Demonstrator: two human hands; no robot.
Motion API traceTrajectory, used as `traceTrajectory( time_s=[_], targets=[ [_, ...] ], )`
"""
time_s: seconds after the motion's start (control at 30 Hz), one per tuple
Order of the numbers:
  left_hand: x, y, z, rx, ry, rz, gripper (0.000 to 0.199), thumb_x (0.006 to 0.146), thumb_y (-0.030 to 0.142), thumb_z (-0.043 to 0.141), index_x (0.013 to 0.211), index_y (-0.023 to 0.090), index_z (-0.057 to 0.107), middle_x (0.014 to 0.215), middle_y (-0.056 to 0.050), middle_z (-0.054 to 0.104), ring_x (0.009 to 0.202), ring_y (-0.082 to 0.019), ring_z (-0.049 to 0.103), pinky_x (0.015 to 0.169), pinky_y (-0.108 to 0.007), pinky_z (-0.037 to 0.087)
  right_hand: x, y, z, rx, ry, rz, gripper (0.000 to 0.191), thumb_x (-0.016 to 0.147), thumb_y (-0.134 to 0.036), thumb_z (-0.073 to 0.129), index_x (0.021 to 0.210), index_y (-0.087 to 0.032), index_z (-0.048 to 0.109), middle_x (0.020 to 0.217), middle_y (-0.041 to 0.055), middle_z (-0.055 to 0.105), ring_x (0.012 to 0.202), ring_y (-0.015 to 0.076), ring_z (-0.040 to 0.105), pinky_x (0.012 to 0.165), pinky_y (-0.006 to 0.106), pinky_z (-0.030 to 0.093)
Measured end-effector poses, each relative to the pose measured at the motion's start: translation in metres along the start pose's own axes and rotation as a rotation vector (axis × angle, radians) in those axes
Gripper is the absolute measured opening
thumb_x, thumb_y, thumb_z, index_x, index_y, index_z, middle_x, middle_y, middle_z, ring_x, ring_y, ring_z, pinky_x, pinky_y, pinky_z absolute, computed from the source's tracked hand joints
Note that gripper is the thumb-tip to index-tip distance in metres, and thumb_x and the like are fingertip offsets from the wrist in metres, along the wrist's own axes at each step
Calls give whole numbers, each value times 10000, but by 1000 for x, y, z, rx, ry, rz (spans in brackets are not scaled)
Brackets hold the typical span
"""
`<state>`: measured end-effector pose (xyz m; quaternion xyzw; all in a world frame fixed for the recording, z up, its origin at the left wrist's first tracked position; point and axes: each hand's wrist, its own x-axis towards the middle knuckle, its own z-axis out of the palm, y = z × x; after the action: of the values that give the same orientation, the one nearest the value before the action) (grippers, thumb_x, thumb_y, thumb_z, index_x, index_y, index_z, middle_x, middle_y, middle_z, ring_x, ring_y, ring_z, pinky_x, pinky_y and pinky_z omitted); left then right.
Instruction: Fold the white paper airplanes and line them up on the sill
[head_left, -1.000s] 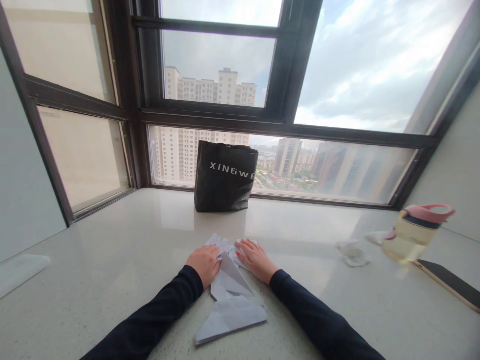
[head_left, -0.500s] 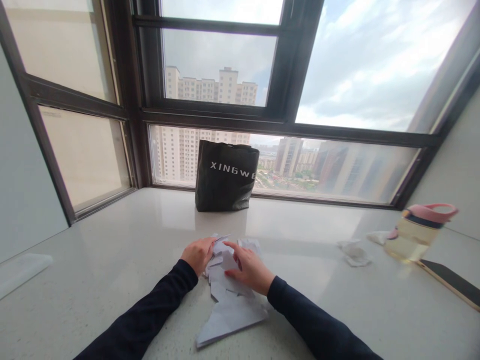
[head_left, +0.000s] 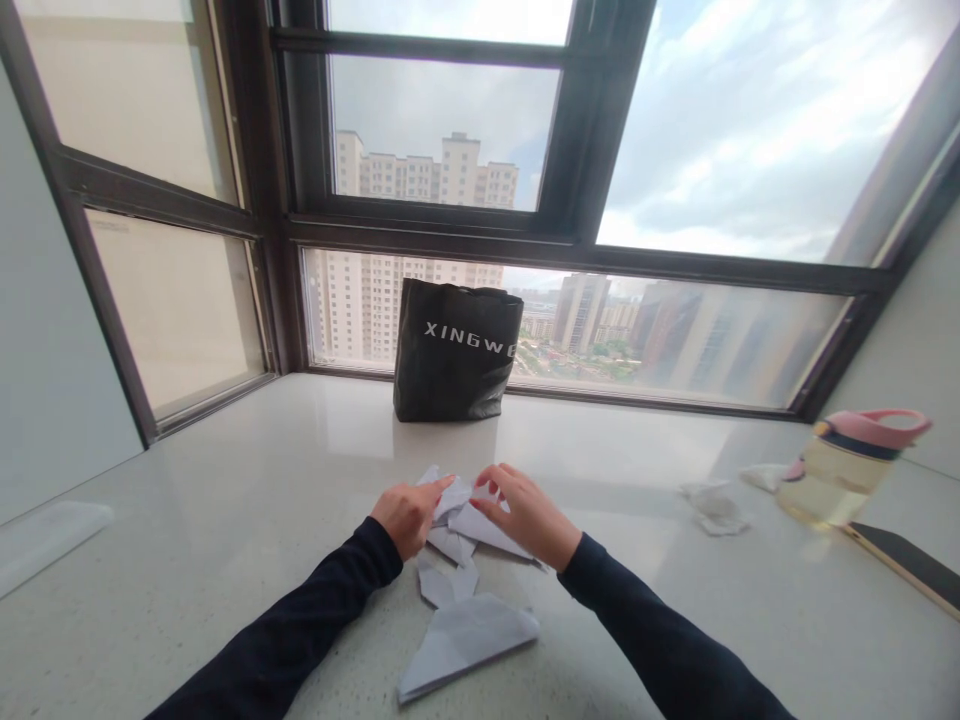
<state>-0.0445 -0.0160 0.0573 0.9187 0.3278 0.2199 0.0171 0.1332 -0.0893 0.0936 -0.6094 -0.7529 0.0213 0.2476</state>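
Several pieces of folded white paper [head_left: 491,530] lie in a loose cluster on the pale countertop [head_left: 300,620]. My left hand [head_left: 409,515] is closed on paper at the cluster's far left, its index finger stretched over the top piece. My right hand [head_left: 532,515] has curled fingers, with thumb and fingertips pinching at a paper edge just right of the left fingertips. The grip itself is partly hidden. Closer to me lies a larger folded sheet [head_left: 469,645] with slanted sides, touched by neither hand.
A black bag [head_left: 457,370] with white letters stands by the window beyond my hands. To the right are crumpled tissue [head_left: 716,508], a pink-lidded bottle [head_left: 840,480] and a phone [head_left: 911,560]. A whitish flat object [head_left: 56,540] lies at the left edge.
My right hand has shifted right and curled its fingers inward. The paper pieces have spread apart, and one now points out to the right under that hand.
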Motion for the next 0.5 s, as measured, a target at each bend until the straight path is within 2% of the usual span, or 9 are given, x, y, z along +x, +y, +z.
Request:
traceTrajectory(
  time_s=[0.03, 0.1, 0.17, 0.27, 0.33, 0.4, 0.5],
  targets=[
    [0, 0, 0, -11, -1, 7, 397, 793, 169, 379, 1181, 218, 451, 984, -56, 614, 861, -195, 572, 783, -294, 432, -4, -8, -4, 15, -129, -56, 219, 729, -351, 541, 877, -189, 554, 779, 34, 552, 720, 167, 517, 673, 295, 414],
    [1, -2, 1, -37, 27, 36, 386, 798, 177, 358, 1172, 203, 451, 1032, -63, 592, 907, -196, 553, 809, -308, 421, -14, -23, -7, 51, -362, -179, 322, 633, -399, 633, 871, -194, 562, 748, 15, 552, 663, 149, 514, 609, 252, 419],
    [1, -5, 3, -75, 81, 54, 374, 796, 183, 356, 1156, 193, 456, 1060, -65, 572, 944, -188, 532, 842, -307, 404, -23, -35, -2, 41, -471, -288, 511, 507, -401, 716, 943, -189, 552, 832, 38, 563, 726, 170, 518, 643, 254, 420],
    [2, -9, 8, -101, 102, 83, 372, 781, 232, 397, 1143, 167, 456, 1092, -80, 546, 1000, -200, 496, 882, -327, 380, -31, -42, 10, -44, -489, -294, 635, 414, -376, 757, 972, -155, 550, 839, 69, 574, 746, 200, 515, 664, 274, 412],
    [2, -11, 11, -103, 99, 67, 389, 783, 276, 407, 1149, 151, 444, 1147, -94, 511, 1050, -213, 462, 892, -346, 373, -30, -42, 14, -57, -556, -241, 527, 435, -378, 744, 887, -160, 586, 706, 26, 570, 607, 156, 497, 560, 247, 397],
    [3, -12, 14, -98, 91, 16, 388, 797, 293, 388, 1149, 138, 441, 1183, -105, 485, 1084, -216, 438, 898, -357, 368, -25, -42, 11, 6, -601, -214, 337, 507, -386, 704, 751, -175, 608, 566, -30, 514, 485, 102, 427, 466, 214, 343],
    [5, -15, 15, -90, 90, -107, 354, 828, 275, 336, 1132, 140, 456, 1190, -101, 484, 1095, -200, 434, 907, -346, 361, -14, -39, 2, 209, -476, -166, 220, 643, -387, 608, 678, -170, 594, 545, -45, 489, 492, 85, 421, 450, 193, 314]
  ],
)
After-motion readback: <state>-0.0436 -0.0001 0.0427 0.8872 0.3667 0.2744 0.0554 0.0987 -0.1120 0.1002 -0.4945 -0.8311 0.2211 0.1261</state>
